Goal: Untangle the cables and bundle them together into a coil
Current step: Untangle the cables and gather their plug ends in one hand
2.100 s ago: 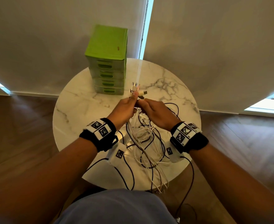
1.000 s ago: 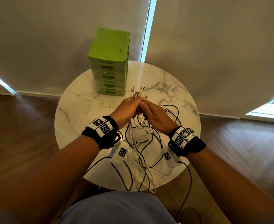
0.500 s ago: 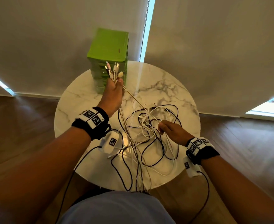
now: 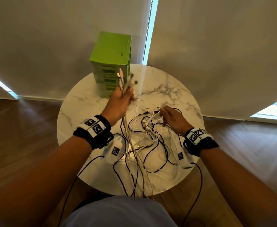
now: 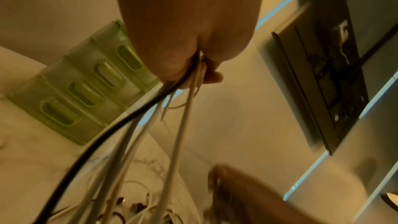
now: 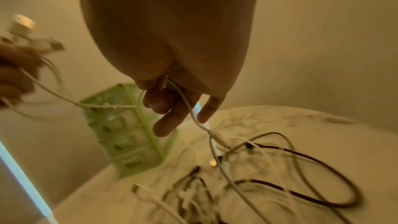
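A tangle of white and black cables (image 4: 148, 140) lies on the round marble table (image 4: 78, 112). My left hand (image 4: 123, 99) is raised above the table and grips a bunch of cable ends (image 4: 126, 81), plugs pointing up; the strands hang down from its fist (image 5: 193, 67) to the table's near edge. My right hand (image 4: 168, 115) hovers lower over the tangle and pinches a thin white cable (image 6: 189, 105) between thumb and fingers, the other fingers loosely spread. That cable runs taut across to the left hand.
A green plastic drawer unit (image 4: 111, 63) stands at the table's back left, just behind the raised left hand. Cables trail over the near edge toward my lap. Walls with blinds behind; wooden floor all around.
The hands, joined at mid-table a second ago, have parted. The left lifted the bunch of plug ends up; the right dropped to the tangle and then moved up-right holding a white cable.
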`<state>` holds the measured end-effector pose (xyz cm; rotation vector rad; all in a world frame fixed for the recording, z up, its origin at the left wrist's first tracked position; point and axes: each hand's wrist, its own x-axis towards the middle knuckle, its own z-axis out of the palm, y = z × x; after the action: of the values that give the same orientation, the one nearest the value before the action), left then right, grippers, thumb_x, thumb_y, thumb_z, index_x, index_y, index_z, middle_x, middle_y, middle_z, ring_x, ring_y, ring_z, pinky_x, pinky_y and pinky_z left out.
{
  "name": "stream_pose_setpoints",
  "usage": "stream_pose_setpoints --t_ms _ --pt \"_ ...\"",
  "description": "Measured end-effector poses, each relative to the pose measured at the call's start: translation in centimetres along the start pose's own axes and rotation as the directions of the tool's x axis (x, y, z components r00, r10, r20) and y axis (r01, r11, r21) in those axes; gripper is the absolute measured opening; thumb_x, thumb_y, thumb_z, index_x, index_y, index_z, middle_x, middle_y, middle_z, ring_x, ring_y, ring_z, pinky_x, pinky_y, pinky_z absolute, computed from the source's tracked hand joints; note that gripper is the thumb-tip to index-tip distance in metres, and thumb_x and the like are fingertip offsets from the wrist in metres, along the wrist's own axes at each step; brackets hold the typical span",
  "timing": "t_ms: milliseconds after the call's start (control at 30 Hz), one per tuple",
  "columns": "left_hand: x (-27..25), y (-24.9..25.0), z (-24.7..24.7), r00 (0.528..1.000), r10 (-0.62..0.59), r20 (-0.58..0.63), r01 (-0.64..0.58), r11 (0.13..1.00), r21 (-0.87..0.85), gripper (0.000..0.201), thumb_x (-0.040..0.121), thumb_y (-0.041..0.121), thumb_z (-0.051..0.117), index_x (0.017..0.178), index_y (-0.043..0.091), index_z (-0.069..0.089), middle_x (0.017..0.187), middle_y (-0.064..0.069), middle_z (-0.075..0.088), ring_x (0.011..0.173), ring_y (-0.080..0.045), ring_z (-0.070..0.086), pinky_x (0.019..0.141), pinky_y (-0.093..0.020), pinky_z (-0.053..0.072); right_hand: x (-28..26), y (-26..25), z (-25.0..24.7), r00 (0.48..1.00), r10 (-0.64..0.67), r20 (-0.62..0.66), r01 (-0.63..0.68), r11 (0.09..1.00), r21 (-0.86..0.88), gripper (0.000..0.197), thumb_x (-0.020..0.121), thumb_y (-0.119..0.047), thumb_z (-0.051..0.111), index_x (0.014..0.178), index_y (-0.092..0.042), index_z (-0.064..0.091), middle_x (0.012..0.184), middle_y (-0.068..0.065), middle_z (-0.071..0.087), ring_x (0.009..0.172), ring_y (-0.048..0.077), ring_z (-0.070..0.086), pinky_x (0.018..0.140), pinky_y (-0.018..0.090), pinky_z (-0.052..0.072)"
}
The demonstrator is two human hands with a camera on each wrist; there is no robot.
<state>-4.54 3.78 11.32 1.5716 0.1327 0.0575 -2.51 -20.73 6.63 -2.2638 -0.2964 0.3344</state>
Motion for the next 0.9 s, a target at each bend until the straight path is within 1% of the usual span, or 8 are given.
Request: stream_pose_setpoints --t_ms 267,433,533,600,667,733,800,900 --pt "-1.1 0.1 2.5 0.974 -0.222 0.046 0.223 0.975 -0.024 0.045 0.092 0.063 0.057 0.091 0.019 0.065 0.056 0.012 0.044 0.048 -0.007 0.035 0.048 -0.023 0.029 -0.9 -6.9 -1.3 0.956 -0.24 0.168 0.206 0.959 0.197 0.035 0.109 -0.036 0.037 0.108 -0.016 0.065 0.071 0.011 0.054 0.065 0.016 0.055 0.068 0.021 0.047" --pt "-1.2 0.7 3.5 0.955 -0.254 0.153 0.27 0.958 -0.095 0.02 0.096 0.032 0.066 0.082 0.018 0.063 0.054 0.007 0.036 0.047 -0.009 0.029 0.049 -0.026 0.023 -2.0 -6.5 -1.9 0.933 -0.259 0.249 0.204 0.953 0.224 0.034 0.108 -0.031 0.041 0.113 -0.011 0.067 0.073 0.006 0.06 0.07 0.019 0.063 0.073 0.028 0.052" --pt "-1.4 0.0 4.4 0.986 -0.132 0.103 0.131 0.991 0.016 0.011 0.095 0.025 0.067 0.084 0.024 0.064 0.058 0.015 0.048 0.051 -0.006 0.041 0.055 -0.027 0.035 -2.8 -4.6 -2.1 0.942 -0.143 0.305 0.12 0.988 0.093 0.038 0.107 -0.042 0.039 0.108 -0.017 0.067 0.068 0.001 0.064 0.065 0.022 0.065 0.075 0.038 0.054" --pt "-1.8 -0.6 5.6 0.989 -0.039 0.14 0.024 0.993 0.112 0.006 0.095 0.023 0.068 0.093 0.028 0.07 0.074 0.016 0.065 0.068 -0.002 0.059 0.073 -0.028 0.049 -3.9 -3.3 -2.8 0.961 -0.045 0.273 0.055 0.998 -0.029 0.041 0.107 -0.047 0.036 0.106 -0.019 0.067 0.07 0.004 0.069 0.066 0.02 0.068 0.076 0.04 0.054" --pt "-2.5 -1.0 6.9 0.972 -0.01 0.233 -0.028 0.987 0.157 0.01 0.096 0.021 0.066 0.102 0.025 0.073 0.09 0.007 0.073 0.082 -0.005 0.065 0.085 -0.03 0.051 -5.2 -2.1 -3.3 0.979 -0.006 0.202 0.032 0.992 -0.125 0.034 0.107 -0.045 0.037 0.112 -0.023 0.062 0.075 0.002 0.073 0.074 0.012 0.069 0.077 0.029 0.05" --pt "-3.0 -1.1 8.6 0.956 -0.024 0.292 -0.025 0.986 0.163 0.012 0.097 0.022 0.065 0.105 0.019 0.074 0.088 0.004 0.074 0.079 -0.005 0.063 0.08 -0.032 0.05 -7.0 -1.3 -3.5 0.996 -0.023 0.082 0.03 0.996 -0.079 0.019 0.107 -0.037 0.042 0.119 -0.027 0.054 0.082 -0.001 0.074 0.08 0.005 0.068 0.076 0.021 0.048" --pt "-3.6 -1.0 10.1 0.945 -0.049 0.323 -0.016 0.981 0.195 0.009 0.097 0.026 0.065 0.1 0.022 0.073 0.066 0.015 0.065 0.061 0.003 0.054 0.068 -0.028 0.044 -9.0 -0.5 -3.6 0.999 -0.035 -0.015 0.035 0.999 -0.015 0.013 0.107 -0.03 0.045 0.117 -0.024 0.05 0.081 -0.001 0.072 0.079 0.007 0.069 0.075 0.02 0.05" --pt "-4.4 -0.9 12.2 0.904 -0.054 0.425 -0.044 0.975 0.217 0.009 0.099 0.033 0.062 0.093 0.032 0.068 0.054 0.006 0.052 0.054 -0.012 0.04 0.064 -0.029 0.035 -12.1 1.5 -3.8 0.989 0.038 -0.142 -0.04 0.999 -0.009 0.013 0.107 -0.03 0.043 0.112 -0.02 0.05 0.076 0.001 0.067 0.067 0.007 0.066 0.068 0.019 0.049"
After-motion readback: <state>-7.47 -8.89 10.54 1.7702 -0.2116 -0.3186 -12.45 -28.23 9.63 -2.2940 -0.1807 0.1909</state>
